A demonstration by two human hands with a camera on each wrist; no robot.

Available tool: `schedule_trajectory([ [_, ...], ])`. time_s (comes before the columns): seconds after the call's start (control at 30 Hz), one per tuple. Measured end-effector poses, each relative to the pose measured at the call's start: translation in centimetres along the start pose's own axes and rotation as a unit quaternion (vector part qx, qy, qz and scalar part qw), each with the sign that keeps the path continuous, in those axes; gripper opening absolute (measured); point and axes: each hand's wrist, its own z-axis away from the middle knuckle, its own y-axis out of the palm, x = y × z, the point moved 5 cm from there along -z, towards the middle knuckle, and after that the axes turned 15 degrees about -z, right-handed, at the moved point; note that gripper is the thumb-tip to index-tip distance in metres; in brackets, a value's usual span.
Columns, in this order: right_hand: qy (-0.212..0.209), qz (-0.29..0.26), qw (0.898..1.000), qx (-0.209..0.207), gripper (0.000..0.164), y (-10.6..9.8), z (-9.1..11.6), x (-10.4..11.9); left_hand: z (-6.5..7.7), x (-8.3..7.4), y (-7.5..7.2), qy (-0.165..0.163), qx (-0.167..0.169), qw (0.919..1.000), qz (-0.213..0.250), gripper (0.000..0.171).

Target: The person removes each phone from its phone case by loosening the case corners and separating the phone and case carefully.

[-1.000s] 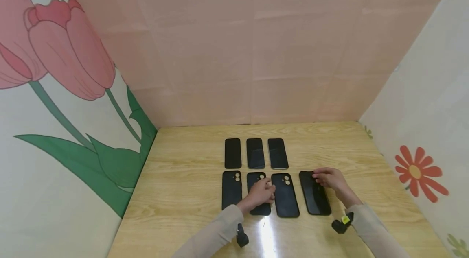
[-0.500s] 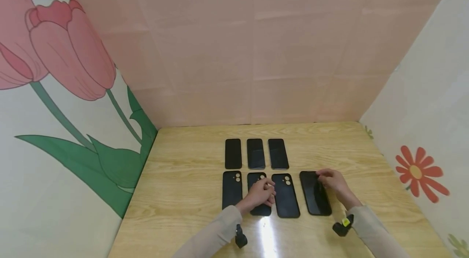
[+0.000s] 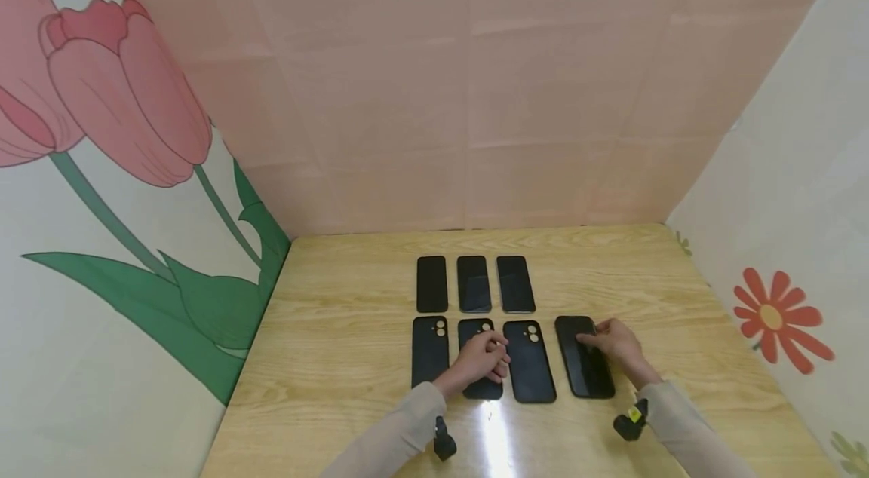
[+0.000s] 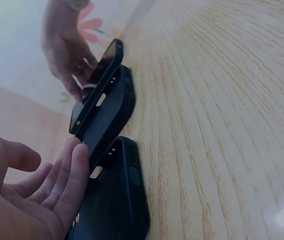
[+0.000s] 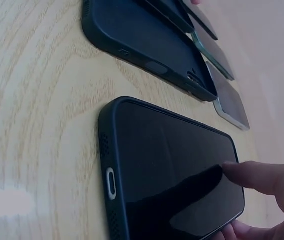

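A black phone in a black case (image 3: 589,372) lies screen up at the right end of the front row. My right hand (image 3: 619,346) holds it near its far right corner: in the right wrist view the thumb (image 5: 254,176) is on the screen and other fingers are at the side edge. Over the middle empty phone case (image 3: 483,389) hovers my left hand (image 3: 480,359), fingers loosely bent and holding nothing. The right-hand empty case (image 3: 532,372) lies between the hands, its hollow side up. Farther left is another empty case (image 3: 430,350).
Behind the cases, three dark phones (image 3: 431,284) lie in a row on the wooden table (image 3: 339,297). A pink wall (image 3: 468,86) rises at the table's back. Flower-printed walls stand at the left and right sides.
My right hand has slid from the far edge of the cased phone to its right side, and the thumb now rests on the screen. The left hand has barely moved.
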Motion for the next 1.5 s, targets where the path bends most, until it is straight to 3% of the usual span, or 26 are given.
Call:
schedule_trajectory([
  [0.57,0.009,-0.004,1.000,0.020,0.043,0.8,-0.3,-0.2,0.2,0.5,-0.3,-0.011,-0.008,0.9999,0.005,0.023],
  [0.87,0.069,-0.106,0.991,0.052,0.034,1.1,-0.2,-0.4,0.0,0.8,-0.4,-0.015,-0.008,0.9998,0.007,0.023],
  [1.07,0.063,-0.132,0.988,0.049,0.040,1.0,0.0,-0.5,0.0,0.6,-0.6,-0.013,-0.013,0.9998,0.004,0.023],
  [1.17,0.037,-0.113,0.992,0.049,0.050,0.8,0.1,-0.1,0.0,0.6,-0.8,-0.014,-0.014,0.9998,0.003,0.023],
  [1.3,-0.013,-0.089,0.995,0.042,0.053,0.6,0.0,0.4,-0.1,0.8,-0.8,-0.020,-0.016,0.9997,0.003,0.022],
  [1.5,-0.009,-0.113,0.992,0.050,0.060,0.6,0.1,0.6,-0.3,0.9,-0.6,-0.026,-0.016,0.9995,0.004,0.021],
])
